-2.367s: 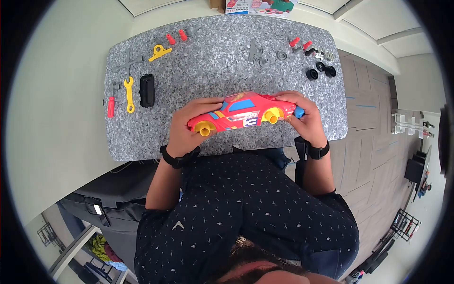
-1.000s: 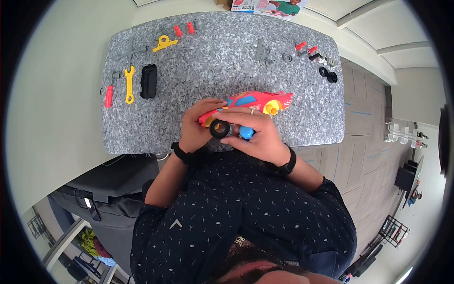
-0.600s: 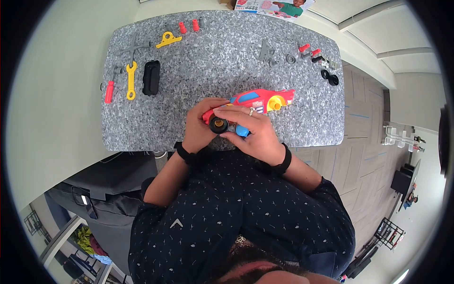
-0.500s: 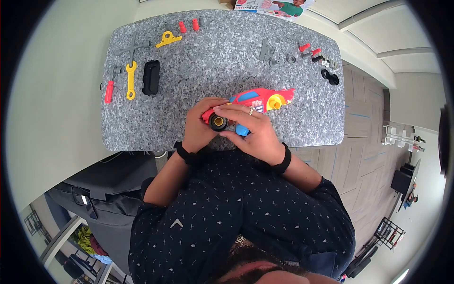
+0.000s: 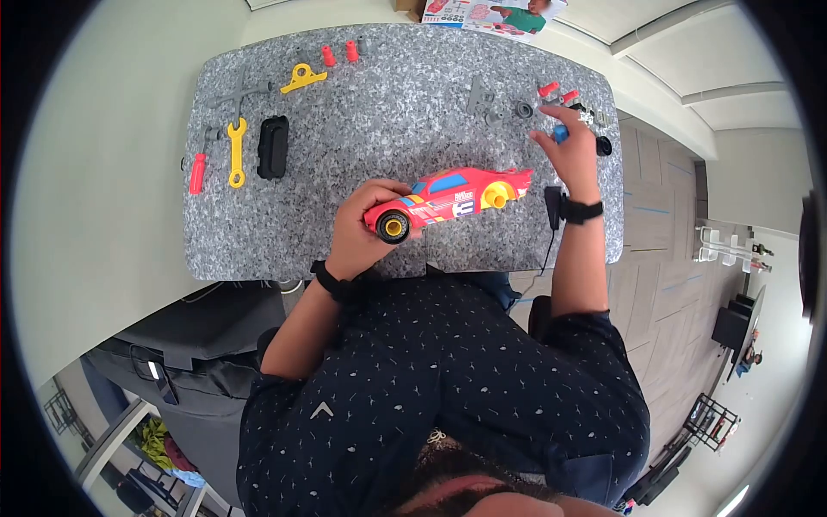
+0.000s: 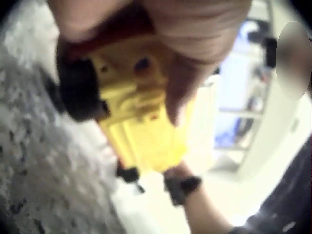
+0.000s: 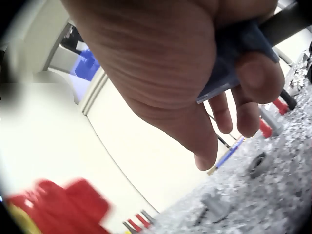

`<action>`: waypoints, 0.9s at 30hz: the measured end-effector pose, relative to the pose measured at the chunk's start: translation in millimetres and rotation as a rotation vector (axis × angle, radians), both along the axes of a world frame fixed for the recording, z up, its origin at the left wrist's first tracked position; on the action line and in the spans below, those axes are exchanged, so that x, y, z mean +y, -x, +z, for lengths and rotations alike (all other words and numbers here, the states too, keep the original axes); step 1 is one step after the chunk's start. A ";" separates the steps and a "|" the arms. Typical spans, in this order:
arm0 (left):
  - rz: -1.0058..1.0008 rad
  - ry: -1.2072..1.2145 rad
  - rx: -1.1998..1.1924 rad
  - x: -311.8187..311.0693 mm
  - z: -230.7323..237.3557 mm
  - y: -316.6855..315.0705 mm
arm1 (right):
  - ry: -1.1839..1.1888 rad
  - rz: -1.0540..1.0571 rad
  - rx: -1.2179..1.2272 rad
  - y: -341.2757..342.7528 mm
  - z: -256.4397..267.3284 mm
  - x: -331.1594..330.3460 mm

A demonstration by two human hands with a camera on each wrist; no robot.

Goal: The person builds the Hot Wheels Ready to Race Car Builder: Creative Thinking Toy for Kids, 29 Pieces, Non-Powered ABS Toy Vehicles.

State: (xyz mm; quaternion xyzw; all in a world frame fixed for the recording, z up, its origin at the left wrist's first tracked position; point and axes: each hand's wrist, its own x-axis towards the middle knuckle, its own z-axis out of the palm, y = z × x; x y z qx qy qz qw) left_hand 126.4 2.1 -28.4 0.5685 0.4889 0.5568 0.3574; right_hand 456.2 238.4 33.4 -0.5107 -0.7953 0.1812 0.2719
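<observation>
In the head view the left hand (image 5: 357, 228) grips the front end of the red toy car (image 5: 448, 207). A black wheel (image 5: 393, 227) sits around the car's front yellow hub; the rear yellow hub (image 5: 497, 196) is bare. The left wrist view, blurred, shows the car's yellow underside (image 6: 146, 112) with a thumb across it. Away from the car, the right hand (image 5: 573, 155) is over the table's right side, thumb and index finger stretched apart. A blue tool (image 7: 229, 58) lies in its palm, held by curled fingers, in the right wrist view.
A black wheel (image 5: 604, 146) lies beside the right hand, with red pieces (image 5: 549, 89) and a grey ring (image 5: 524, 109) beyond. Along the left stand or lie a yellow wrench (image 5: 237, 153), a black tray-like part (image 5: 273, 146) and a red-handled tool (image 5: 197, 173). A printed box (image 5: 482, 15) is behind.
The right hand has left the front wheel and moved to the back right, still holding the blue tool. The left hand keeps its grip on the car. The front hub was bare in the oldest frame.
</observation>
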 end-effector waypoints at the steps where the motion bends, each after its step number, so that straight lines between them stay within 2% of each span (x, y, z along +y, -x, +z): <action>1: -0.002 -0.014 0.001 0.2 0.0 0.6 | -0.027 0.031 -0.027 -1.0 -10.8 10.3; 6: -0.020 -0.054 0.105 -2.6 8.8 6.9 | -0.075 0.107 -0.142 8.6 -41.8 41.1; 9: -0.023 -0.067 0.045 -4.6 5.2 5.8 | -0.018 0.078 -0.126 6.4 -54.5 52.0; 12: -0.064 -0.073 0.027 -7.7 2.0 9.1 | -0.138 0.095 -0.163 3.2 -58.3 48.8; 15: -0.077 -0.092 -0.002 -9.0 3.2 7.4 | -0.143 0.026 -0.167 -4.8 -68.6 47.0; 18: -0.082 -0.102 -0.026 -10.5 1.6 7.2 | -0.176 -0.027 -0.031 -12.3 -46.6 33.5; 19: -0.086 -0.104 -0.030 -10.3 0.7 7.5 | -0.074 -0.065 0.079 -17.9 -40.6 30.2; 21: -0.088 -0.116 -0.035 -10.5 2.0 7.9 | 0.299 -0.177 0.415 8.6 23.3 -14.3; 23: -0.068 -0.114 -0.059 -11.7 1.5 5.8 | 0.366 -0.081 0.478 32.5 56.4 -57.3; 24: -0.047 -0.109 -0.079 -11.3 0.3 3.5 | 0.393 0.037 0.519 49.0 66.4 -81.3; 27: -0.037 -0.112 -0.083 -10.2 -2.9 2.1 | 0.600 0.319 0.534 96.6 72.3 -132.3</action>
